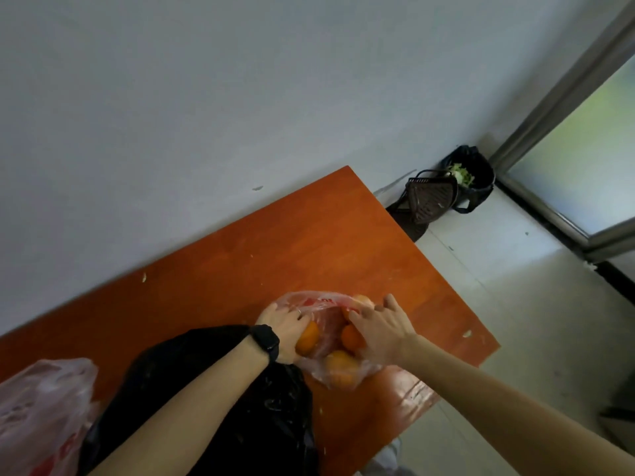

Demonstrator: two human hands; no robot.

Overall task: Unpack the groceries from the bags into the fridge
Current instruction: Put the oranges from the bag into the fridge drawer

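Bag (319, 302) of oranges (338, 367), translucent pink; left hand (285, 329), right hand (381, 333) seemingly pinching its mouth.

**Orange table (309, 242), pale wall (206, 97)**

The wooden table stands against the plain grey-white wall. Far right, on light floor tiles (515, 304), a dark basket (431, 201) touches a black bin (481, 187) holding green scraps (460, 173), near a metal-framed glass door (584, 159).

Just behind the fingers (271, 309) of my left hand (285, 326), on the wrist, I wear a black watch (265, 341) with a dark rectangular face and a broad black strap. A thin, glinting ring (299, 311) sits on one of those fingers, near its base. My right hand (381, 329) and both forearms (481, 383) are bare as far back from the fingers as I can see.
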